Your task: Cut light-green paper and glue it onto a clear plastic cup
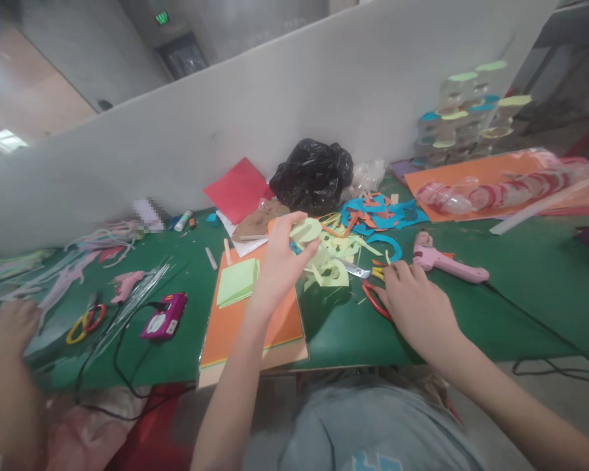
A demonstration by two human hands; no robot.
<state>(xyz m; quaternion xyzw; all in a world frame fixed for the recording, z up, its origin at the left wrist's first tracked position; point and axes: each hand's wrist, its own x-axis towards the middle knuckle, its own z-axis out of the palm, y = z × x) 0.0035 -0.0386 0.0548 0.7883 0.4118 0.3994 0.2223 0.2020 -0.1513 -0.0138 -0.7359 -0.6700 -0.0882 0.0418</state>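
Note:
My left hand (pixel 285 258) is raised over the near edge of a scrap pile, its fingers pinching a pale green round paper piece (pixel 307 230). Under and beyond it lie pale green paper offcuts (pixel 331 261). My right hand (pixel 415 297) is low at the table with curled fingers on the red and yellow handles of a pair of scissors (pixel 357 269). The scissors' blades point left into the green scraps. Part of the handles is hidden by the fingers. Left of my left hand, a folded light green paper (pixel 236 282) rests on an orange sheet stack (pixel 285 324).
A pink glue gun (pixel 451 265) with a black cord lies right of my right hand. Behind are a black plastic bag (pixel 314 173), blue scraps (pixel 380 212) and stacked clear cups (pixel 464 111). Another person's hand (pixel 12 327) is at left, near other scissors (pixel 86 322) and a purple box (pixel 164 316).

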